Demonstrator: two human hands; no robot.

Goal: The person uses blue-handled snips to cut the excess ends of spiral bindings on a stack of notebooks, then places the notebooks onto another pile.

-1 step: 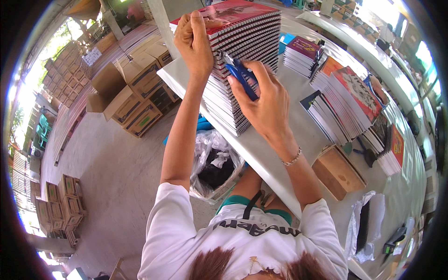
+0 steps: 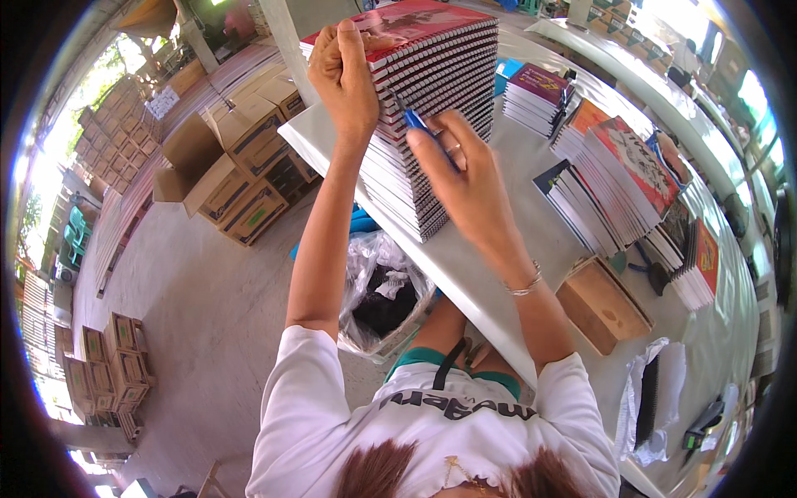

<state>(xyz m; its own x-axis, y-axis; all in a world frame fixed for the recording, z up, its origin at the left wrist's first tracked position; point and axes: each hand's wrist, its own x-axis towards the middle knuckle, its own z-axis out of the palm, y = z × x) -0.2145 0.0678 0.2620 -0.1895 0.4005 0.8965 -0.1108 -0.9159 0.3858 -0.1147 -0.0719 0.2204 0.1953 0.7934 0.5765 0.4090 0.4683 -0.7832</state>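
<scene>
Both bare arms reach forward past the near edge of the desk (image 2: 465, 261). The left forearm (image 2: 320, 236) runs nearly straight ahead; the left hand (image 2: 344, 83), raised near the desk's left corner, has its fingers curled and thumb pointing up. The right forearm (image 2: 531, 311) slants inward, the slightly blurred right hand (image 2: 466, 178) closed, lower than the left.

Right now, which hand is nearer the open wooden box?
Right: the right hand lies left of and beyond the wooden box; the left hand is farther off, against the notebook stack.
</scene>
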